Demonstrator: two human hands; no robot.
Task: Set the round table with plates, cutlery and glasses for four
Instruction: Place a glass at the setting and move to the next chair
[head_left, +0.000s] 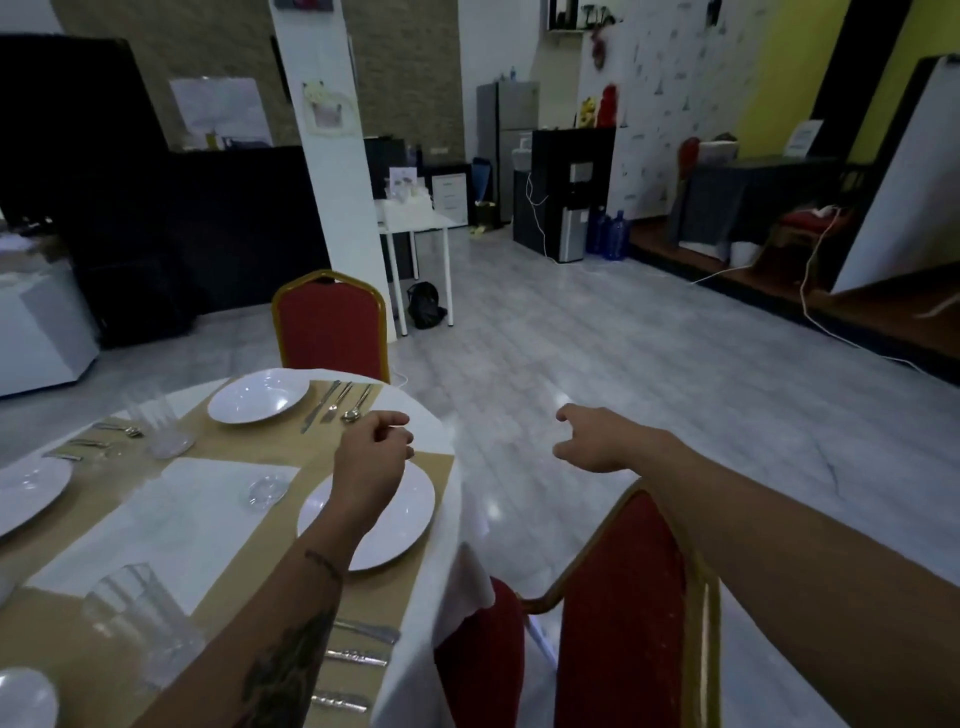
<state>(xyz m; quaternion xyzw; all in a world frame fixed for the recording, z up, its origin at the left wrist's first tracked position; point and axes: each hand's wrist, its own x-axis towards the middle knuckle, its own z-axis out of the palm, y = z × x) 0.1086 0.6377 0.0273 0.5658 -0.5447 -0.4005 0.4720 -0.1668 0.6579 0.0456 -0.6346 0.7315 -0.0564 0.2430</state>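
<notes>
Both hands hold nothing: left hand (371, 447) loosely curled (right hand (592, 441) likewise), just above a glossy round white plate (415, 509); shiny metal cutlery (336, 401) lies just beyond its knuckles.

Four white plates (258, 396) were counted on the round table (392, 399) (two only partly in view). Three clear glasses (137, 618) were seen, and nine pieces of cutlery (337, 400) in three sets of three. Two red chairs (332, 327) were counted beside it.
</notes>
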